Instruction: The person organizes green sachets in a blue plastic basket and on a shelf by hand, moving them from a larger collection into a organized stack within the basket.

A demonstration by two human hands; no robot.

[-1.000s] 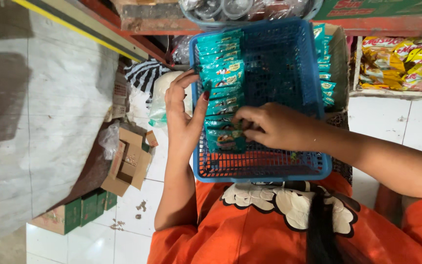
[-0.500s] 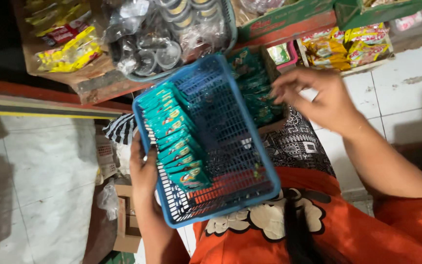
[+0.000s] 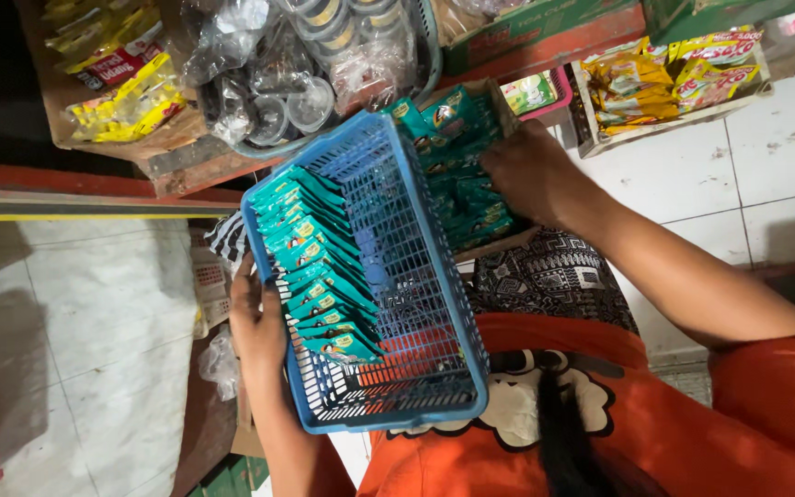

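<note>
From the head camera, the left hand [image 3: 255, 322] grips the left wall of a blue plastic basket [image 3: 416, 285] holding a row of teal sachets [image 3: 315, 276]. The right hand [image 3: 531, 170] closes on more teal sachets in a cardboard box [image 3: 466, 161] just beside the basket.

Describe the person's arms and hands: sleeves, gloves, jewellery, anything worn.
Both arms are bare from the short orange sleeves down. The left hand and right hand are gloveless, with no rings, watch or bracelets showing. The orange top has a cream scalloped patch with dark outlines on the front.
</note>
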